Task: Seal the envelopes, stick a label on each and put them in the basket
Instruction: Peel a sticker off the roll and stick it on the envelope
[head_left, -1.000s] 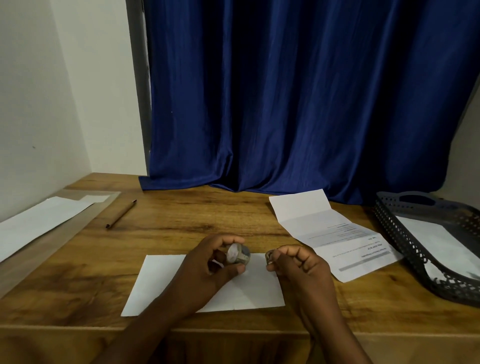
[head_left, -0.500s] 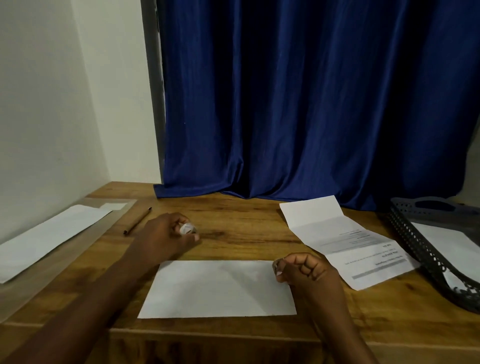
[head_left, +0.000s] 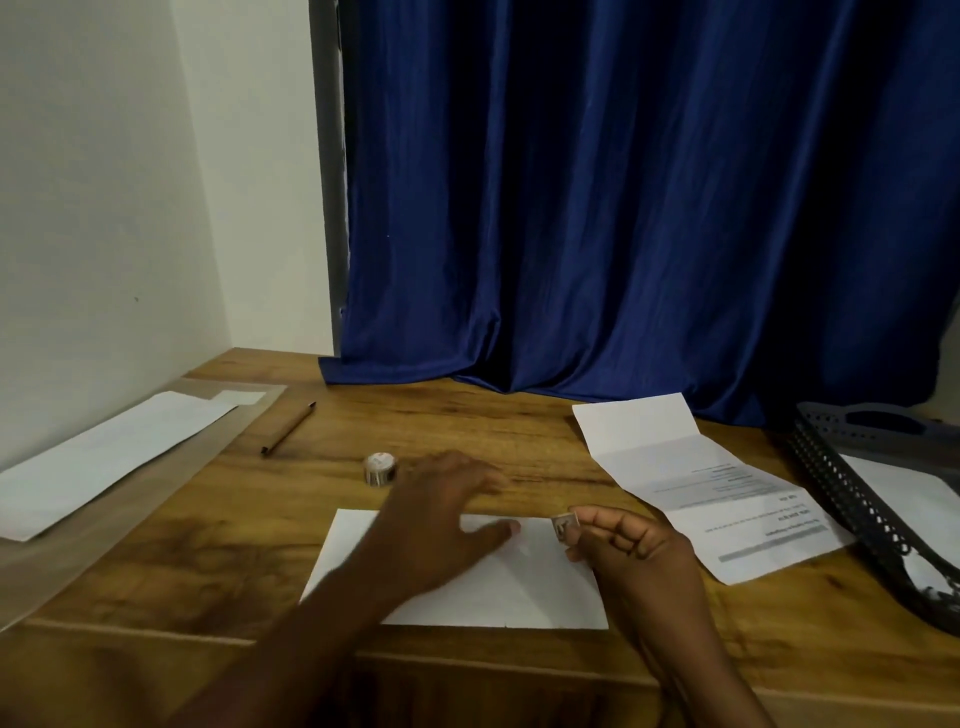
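A white envelope (head_left: 519, 587) lies flat near the table's front edge. My left hand (head_left: 447, 514) hovers over its left half with fingers spread and nothing in them. My right hand (head_left: 628, 540) sits at the envelope's upper right corner and pinches a small square label (head_left: 563, 525) between thumb and forefinger. The label roll (head_left: 380, 468) stands on the wood just left of my left hand, apart from it. A dark mesh basket (head_left: 852, 499) at the far right holds a white envelope (head_left: 919, 499).
An unfolded printed letter (head_left: 696, 483) lies between the envelope and the basket. A brown pen (head_left: 288, 429) rests at the back left. Another white envelope (head_left: 104, 457) lies on a lighter board at the far left. A blue curtain hangs behind the table.
My left hand set the label roll down on the table at the left, let go and moved back over the envelope. My right hand kept the label.
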